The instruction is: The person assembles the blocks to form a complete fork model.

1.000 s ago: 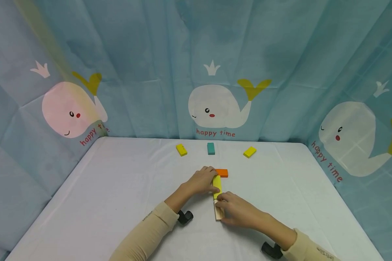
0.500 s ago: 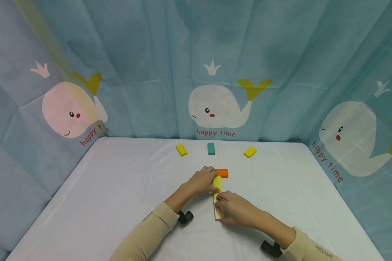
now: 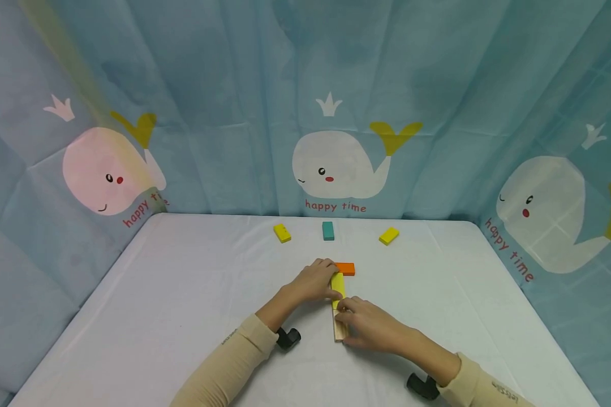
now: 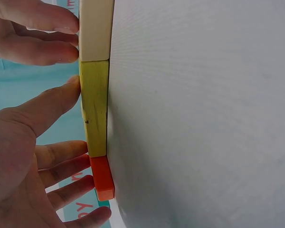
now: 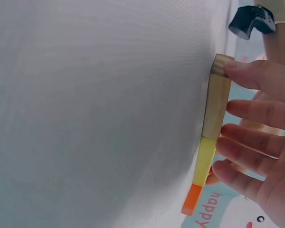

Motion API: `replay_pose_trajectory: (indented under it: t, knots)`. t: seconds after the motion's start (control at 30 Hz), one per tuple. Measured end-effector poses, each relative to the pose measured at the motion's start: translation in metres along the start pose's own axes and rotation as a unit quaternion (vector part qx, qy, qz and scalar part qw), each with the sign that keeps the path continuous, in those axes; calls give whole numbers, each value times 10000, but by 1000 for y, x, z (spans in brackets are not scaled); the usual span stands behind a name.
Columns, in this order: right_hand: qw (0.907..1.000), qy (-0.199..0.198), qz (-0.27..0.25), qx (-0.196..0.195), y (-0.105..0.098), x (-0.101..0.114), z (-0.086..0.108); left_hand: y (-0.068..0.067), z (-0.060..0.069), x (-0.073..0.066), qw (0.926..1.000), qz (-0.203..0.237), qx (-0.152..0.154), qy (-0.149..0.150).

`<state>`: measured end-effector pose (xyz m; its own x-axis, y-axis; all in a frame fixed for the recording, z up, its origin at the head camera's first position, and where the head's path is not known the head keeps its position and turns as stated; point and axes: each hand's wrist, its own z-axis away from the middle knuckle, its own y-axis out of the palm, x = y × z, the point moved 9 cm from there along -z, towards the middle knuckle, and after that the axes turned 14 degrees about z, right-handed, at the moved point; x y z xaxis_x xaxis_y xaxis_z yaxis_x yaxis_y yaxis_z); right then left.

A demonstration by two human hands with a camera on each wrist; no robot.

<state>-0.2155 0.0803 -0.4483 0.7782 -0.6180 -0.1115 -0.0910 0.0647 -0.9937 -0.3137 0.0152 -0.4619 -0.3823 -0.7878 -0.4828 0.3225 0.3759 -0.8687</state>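
A plain wooden block [image 3: 338, 333], a yellow block [image 3: 338, 281] and an orange block [image 3: 346, 269] lie on the white tabletop, the first two end to end; the orange one touches the yellow block's far end, set crosswise. My left hand [image 3: 312, 282] rests its thumb [image 4: 61, 97] on the yellow block, with fingertips around the joint with the orange block. My right hand [image 3: 374, 327] touches the wooden block: its thumb [image 5: 244, 72] is at the near end, the other fingertips along the upper edge towards the yellow block. Palms stay off the blocks in both wrist views.
Farther back lie a yellow block [image 3: 282, 233], a teal block [image 3: 328, 230] and another yellow block [image 3: 389, 236]. A blue curtain [image 3: 234, 113] with whale prints hangs behind the white tabletop [image 3: 209, 265]. Black wrist mounts [image 3: 288, 338] sit under both forearms.
The right hand and wooden block have shifted very slightly away from me, towards the yellow block. The left hand holds its position; the view itself has tilted a little.
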Motion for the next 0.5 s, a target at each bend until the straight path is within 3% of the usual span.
replay_pose_trajectory:
  t: [0.5]
  knots:
    - [9998,-53,-182,64,1,-1,1,0,-1,0,9999,103,26,0]
